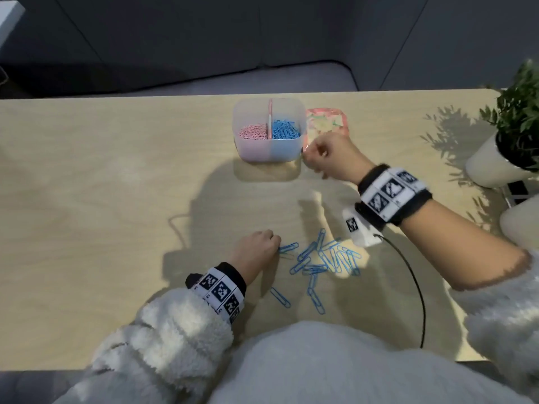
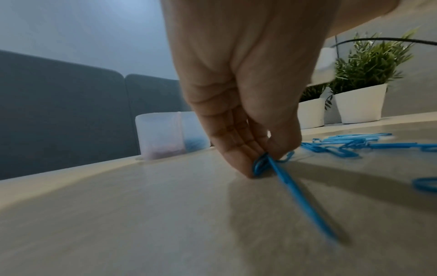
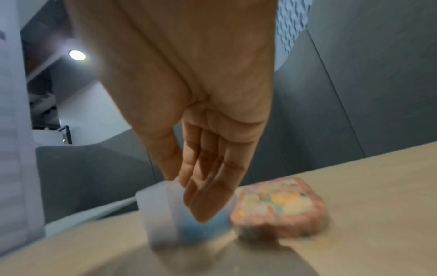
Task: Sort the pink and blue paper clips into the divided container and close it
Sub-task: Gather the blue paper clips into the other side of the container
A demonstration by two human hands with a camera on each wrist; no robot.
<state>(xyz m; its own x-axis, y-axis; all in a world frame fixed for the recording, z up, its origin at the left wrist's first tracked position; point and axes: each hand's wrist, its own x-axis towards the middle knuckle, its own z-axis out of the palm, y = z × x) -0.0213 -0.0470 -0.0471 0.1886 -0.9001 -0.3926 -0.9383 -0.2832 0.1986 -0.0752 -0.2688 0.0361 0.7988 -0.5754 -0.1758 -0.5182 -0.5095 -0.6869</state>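
— Fingers (image 2: 238, 158) of the left hand (image 1: 256, 249) are pinching blue paper clips (image 2: 262, 164) against the bench (image 1: 102, 199), at the left edge of the loose blue pile (image 1: 323, 260).

— Which way is the divided container (image 1: 269, 129) lying?

— Straight ahead, toward the far edge, blue compartment on its right. One pinched clip is pointing its long axis back toward the wrist.

— And the right hand (image 1: 326, 156)?

— Nearer the container, hanging just beside its right wall with fingers loosely extended, holding nothing, in front of the patterned lid (image 3: 279, 207).
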